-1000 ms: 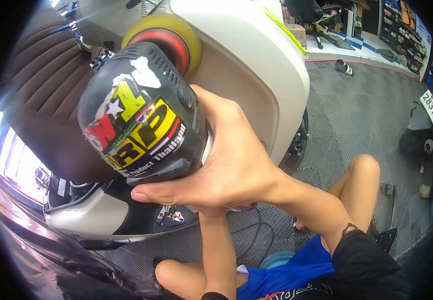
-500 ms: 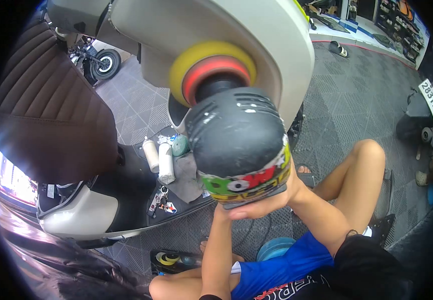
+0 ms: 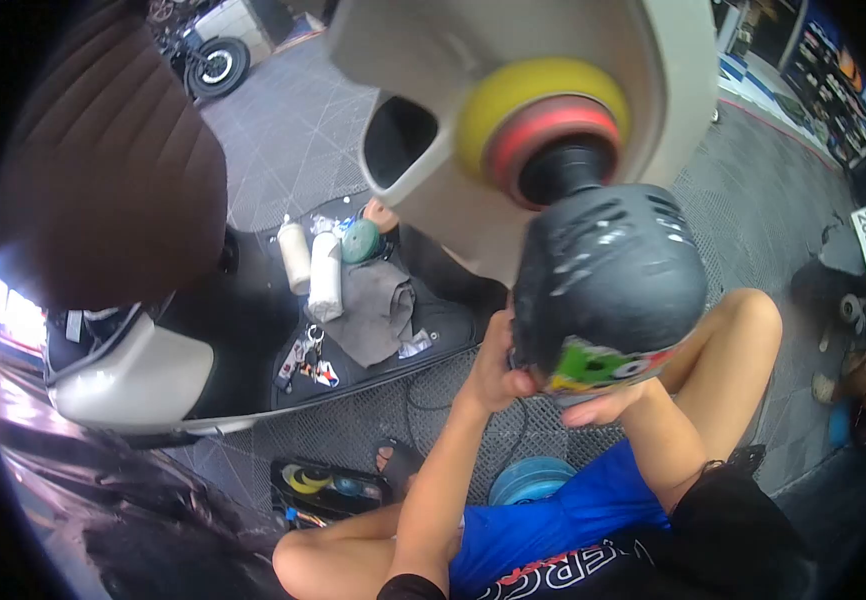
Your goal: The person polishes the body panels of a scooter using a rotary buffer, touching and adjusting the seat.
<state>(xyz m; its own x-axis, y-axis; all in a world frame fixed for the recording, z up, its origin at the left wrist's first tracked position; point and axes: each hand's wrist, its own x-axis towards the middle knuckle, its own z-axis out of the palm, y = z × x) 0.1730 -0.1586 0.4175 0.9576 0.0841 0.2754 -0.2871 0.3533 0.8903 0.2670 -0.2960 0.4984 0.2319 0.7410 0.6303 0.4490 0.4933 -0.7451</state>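
A black polisher point(image 3: 613, 280) with green and red stickers is tilted up in front of me. Its yellow pad point(image 3: 543, 85), on a red backing plate, is blurred and lies against or very near the inner side of the beige scooter panel point(image 3: 433, 50). My left hand point(image 3: 496, 368) is closed on the polisher's left side, its fingers partly hidden behind the tool. Under the rear of the body, my right hand point(image 3: 608, 403) grips it, with most fingers out of sight.
On the scooter's footboard point(image 3: 248, 335) lie two white bottles point(image 3: 325, 278), a grey cloth point(image 3: 368, 315), a green round pad point(image 3: 360, 241) and keys point(image 3: 314, 340). A blue bucket point(image 3: 528, 482) and a black tray point(image 3: 328, 485) stand near my legs. The brown seat point(image 3: 113, 180) is at left.
The polisher and both hands have moved right across the view, along the panel's inner side. More of the footboard and of my left hand now shows.
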